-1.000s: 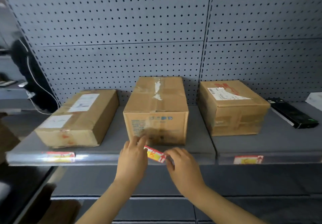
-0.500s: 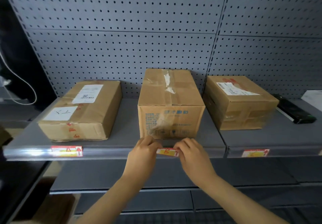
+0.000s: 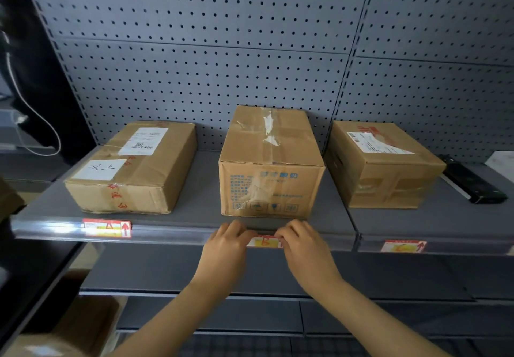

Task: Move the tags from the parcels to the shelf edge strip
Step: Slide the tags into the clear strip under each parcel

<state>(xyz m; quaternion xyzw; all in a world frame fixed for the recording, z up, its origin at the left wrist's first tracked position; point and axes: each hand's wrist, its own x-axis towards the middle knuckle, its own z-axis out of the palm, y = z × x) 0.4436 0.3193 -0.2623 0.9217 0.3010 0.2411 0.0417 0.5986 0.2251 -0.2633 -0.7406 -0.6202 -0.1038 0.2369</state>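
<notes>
1. pressing a red and yellow tag [image 3: 264, 241] against the shelf edge strip [image 3: 178, 236], the person works with both hands just below the middle parcel [image 3: 271, 162].
2. the left hand [image 3: 226, 248] pinches the tag's left end, fingers curled round it; the right hand [image 3: 303, 247] pinches the right end the same way, thumb side turned inward.
3. a second ago the tag was held tilted in the air in front of the strip; half a second ago it had come level at the strip. now it lies flat and straight along the strip, so it looks seated or very nearly so.
4. whether its edges have actually slipped into the strip's channel i cannot tell, since the fingertips cover both ends.
5. a tag [image 3: 107, 228] already sits in the strip under the left parcel [image 3: 133, 170], and another tag [image 3: 403, 246] sits in the strip under the right parcel [image 3: 383, 164].
6. i see no loose tag left on any parcel, only shipping labels, so this one seems to be the last and the task is close to done.
7. what remains, i judge, is to smooth it along and let go without dragging it out of line.
</notes>
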